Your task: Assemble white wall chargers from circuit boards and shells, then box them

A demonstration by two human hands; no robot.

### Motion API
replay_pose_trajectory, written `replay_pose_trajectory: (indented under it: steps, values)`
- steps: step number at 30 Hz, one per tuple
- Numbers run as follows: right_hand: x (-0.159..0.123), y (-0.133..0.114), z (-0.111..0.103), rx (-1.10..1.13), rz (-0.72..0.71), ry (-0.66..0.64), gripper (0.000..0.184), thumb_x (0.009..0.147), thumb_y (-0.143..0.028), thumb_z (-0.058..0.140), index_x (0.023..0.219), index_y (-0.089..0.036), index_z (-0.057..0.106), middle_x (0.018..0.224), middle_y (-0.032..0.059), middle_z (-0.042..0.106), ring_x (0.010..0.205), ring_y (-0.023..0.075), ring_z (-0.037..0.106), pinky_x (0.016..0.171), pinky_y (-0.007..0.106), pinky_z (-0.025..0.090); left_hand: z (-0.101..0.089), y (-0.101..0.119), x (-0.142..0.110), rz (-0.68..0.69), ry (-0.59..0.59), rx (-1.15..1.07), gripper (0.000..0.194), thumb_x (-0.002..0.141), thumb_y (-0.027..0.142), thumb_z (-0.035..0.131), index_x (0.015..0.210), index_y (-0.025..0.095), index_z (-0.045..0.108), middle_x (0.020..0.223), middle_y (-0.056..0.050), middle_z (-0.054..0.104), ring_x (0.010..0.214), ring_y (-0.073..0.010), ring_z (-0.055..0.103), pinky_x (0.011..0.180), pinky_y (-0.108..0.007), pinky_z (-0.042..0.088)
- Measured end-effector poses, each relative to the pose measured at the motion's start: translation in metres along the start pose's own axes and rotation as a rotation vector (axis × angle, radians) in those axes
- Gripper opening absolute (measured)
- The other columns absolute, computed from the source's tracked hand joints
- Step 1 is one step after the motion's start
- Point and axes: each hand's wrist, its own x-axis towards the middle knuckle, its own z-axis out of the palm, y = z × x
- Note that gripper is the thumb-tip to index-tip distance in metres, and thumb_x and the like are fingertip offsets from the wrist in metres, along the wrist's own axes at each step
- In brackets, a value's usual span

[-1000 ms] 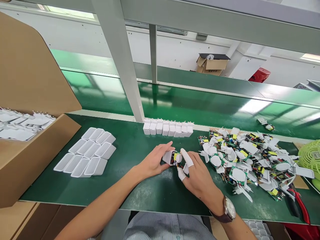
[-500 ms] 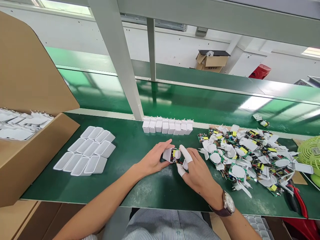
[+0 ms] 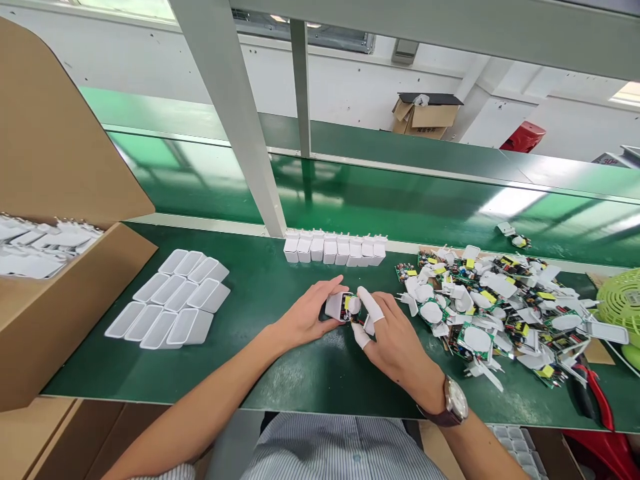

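Observation:
At the middle of the bench, my left hand (image 3: 309,312) grips an open white charger housing (image 3: 334,305) lying on its side. My right hand (image 3: 397,337), with white finger cots on thumb and forefinger, is closed on a small circuit board (image 3: 352,306) with a yellow-wrapped part. The board's inner end is at the housing's mouth; how deep it sits is hidden. A white piece shows under my right fingers. Left of my hands lie several open white housings (image 3: 167,292) in rows. Behind them stands a line of white charger bodies (image 3: 336,249) with pins up.
A heap of circuit boards with white covers (image 3: 477,341) spreads at the right. Beyond it are red-handled pliers (image 3: 597,393) and a green basket (image 3: 620,300). A cardboard box (image 3: 75,313) of white parts stands at the left. A grey post (image 3: 230,113) rises behind the bench.
My hands, the housing and the board hold nearly the same pose. The whole view has shifted slightly. On the green surface behind the heap, a small loose assembly has moved left.

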Motion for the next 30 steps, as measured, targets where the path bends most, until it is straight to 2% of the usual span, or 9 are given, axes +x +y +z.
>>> replay_pose_trajectory:
  steps: [5, 8, 10, 14, 16, 18, 21, 26, 30]
  values:
    - [0.000, 0.000, 0.007, 0.015, 0.007, -0.034, 0.064, 0.093, -0.009, 0.052, 0.153, -0.015, 0.033, 0.119, 0.0164, 0.064, 0.107, 0.0321, 0.058, 0.089, 0.051, 0.059, 0.003, 0.002, -0.001, -0.014, -0.029, -0.036, 0.089, 0.090, 0.027, 0.073, 0.160, 0.029, 0.019, 0.143, -0.011, 0.059, 0.131, -0.0293, 0.056, 0.110, -0.051, 0.048]
    - [0.000, 0.002, 0.011, 0.020, 0.024, -0.048, 0.054, 0.095, -0.019, 0.059, 0.146, -0.014, 0.043, 0.113, 0.0161, 0.067, 0.103, 0.0331, 0.061, 0.083, 0.052, 0.061, 0.003, 0.005, -0.002, -0.035, -0.070, -0.078, 0.088, 0.088, 0.029, 0.074, 0.160, 0.028, 0.023, 0.144, -0.012, 0.058, 0.129, -0.0286, 0.059, 0.109, -0.047, 0.050]
    - [-0.001, 0.006, 0.012, 0.065, 0.053, -0.025, 0.049, 0.096, -0.026, 0.061, 0.142, -0.014, 0.047, 0.109, 0.0156, 0.068, 0.100, 0.0323, 0.062, 0.081, 0.051, 0.061, 0.001, 0.007, -0.002, -0.043, -0.090, -0.084, 0.086, 0.089, 0.031, 0.073, 0.159, 0.028, 0.024, 0.146, -0.013, 0.056, 0.130, -0.0292, 0.058, 0.110, -0.048, 0.049]
    - [-0.002, 0.023, 0.013, 0.265, 0.081, 0.055, 0.029, 0.102, -0.019, 0.050, 0.129, -0.020, 0.059, 0.116, 0.0119, 0.069, 0.107, 0.0244, 0.065, 0.092, 0.045, 0.060, -0.006, 0.004, -0.001, -0.111, -0.085, -0.124, 0.072, 0.097, 0.022, 0.058, 0.160, 0.028, 0.024, 0.149, -0.012, 0.055, 0.138, -0.0284, 0.051, 0.115, -0.053, 0.045]
    - [0.000, 0.031, 0.015, 0.314, 0.045, 0.018, 0.030, 0.101, -0.018, 0.051, 0.129, -0.023, 0.061, 0.129, 0.0121, 0.065, 0.120, 0.0238, 0.062, 0.101, 0.046, 0.057, -0.009, 0.000, 0.000, -0.151, -0.048, -0.230, 0.069, 0.096, 0.020, 0.057, 0.159, 0.026, 0.027, 0.146, -0.013, 0.057, 0.133, -0.0266, 0.057, 0.113, -0.050, 0.048]
    - [0.003, 0.037, 0.019, 0.318, -0.021, -0.071, 0.038, 0.099, -0.020, 0.056, 0.137, -0.025, 0.058, 0.142, 0.0131, 0.058, 0.131, 0.0252, 0.057, 0.107, 0.049, 0.054, -0.010, -0.003, 0.001, -0.168, -0.014, -0.357, 0.067, 0.096, 0.022, 0.059, 0.157, 0.025, 0.031, 0.143, -0.013, 0.059, 0.129, -0.0253, 0.062, 0.112, -0.048, 0.050]
    - [0.009, 0.044, 0.031, 0.285, -0.119, -0.138, 0.043, 0.099, -0.022, 0.059, 0.142, -0.024, 0.055, 0.143, 0.0150, 0.058, 0.132, 0.0259, 0.058, 0.108, 0.049, 0.053, -0.013, -0.001, 0.003, -0.193, -0.007, -0.479, 0.066, 0.098, 0.030, 0.061, 0.157, 0.027, 0.031, 0.149, -0.014, 0.056, 0.135, -0.0258, 0.057, 0.114, -0.048, 0.048]
    - [0.014, 0.047, 0.055, 0.347, -0.176, -0.061, 0.039, 0.100, -0.023, 0.058, 0.139, -0.026, 0.058, 0.133, 0.0117, 0.064, 0.119, 0.0215, 0.066, 0.099, 0.039, 0.060, -0.019, 0.012, 0.005, -0.244, 0.005, -0.460, 0.061, 0.103, 0.035, 0.053, 0.159, 0.028, 0.029, 0.155, -0.014, 0.051, 0.140, -0.0274, 0.053, 0.114, -0.051, 0.047]
    - [0.013, 0.044, 0.061, 0.299, -0.149, 0.044, 0.035, 0.098, -0.017, 0.055, 0.131, -0.023, 0.064, 0.125, 0.0124, 0.066, 0.106, 0.0210, 0.070, 0.088, 0.035, 0.063, -0.016, 0.011, 0.003, -0.207, 0.055, -0.434, 0.079, 0.100, 0.035, 0.060, 0.163, 0.029, 0.013, 0.156, -0.019, 0.046, 0.131, -0.0275, 0.060, 0.111, -0.051, 0.049]
